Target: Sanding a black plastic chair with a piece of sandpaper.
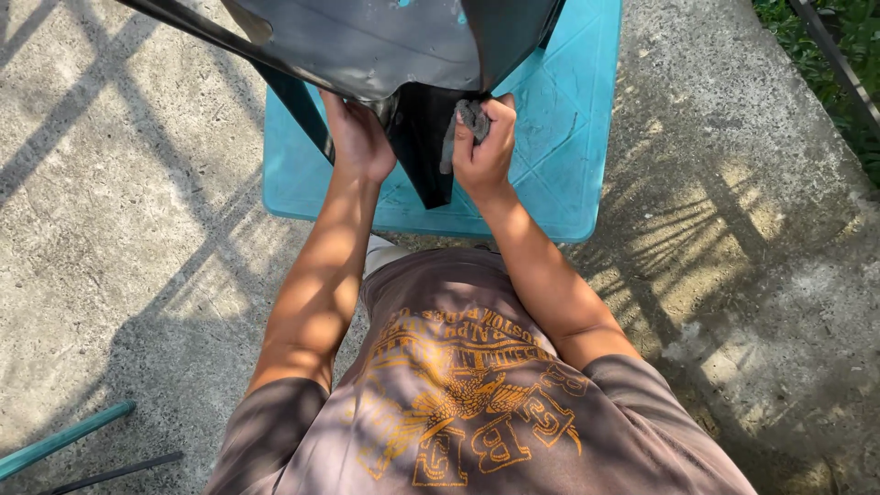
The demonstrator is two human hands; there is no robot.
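Note:
A large black glossy plastic panel (367, 41) with a pointed lower tip stands over a turquoise plastic table (559, 119). My left hand (357, 137) grips the panel's lower edge from underneath, fingers hidden behind it. My right hand (483, 147) is closed on a small dark grey rag (466, 119) and presses it against the panel's lower right edge. Both forearms reach forward from my brown printed shirt.
Rough concrete ground (119, 183) surrounds the table, striped with shadows. A teal bar (60, 440) and a thin dark rod (115, 472) lie at the lower left. Green plants and a dark rail (839, 64) line the upper right edge.

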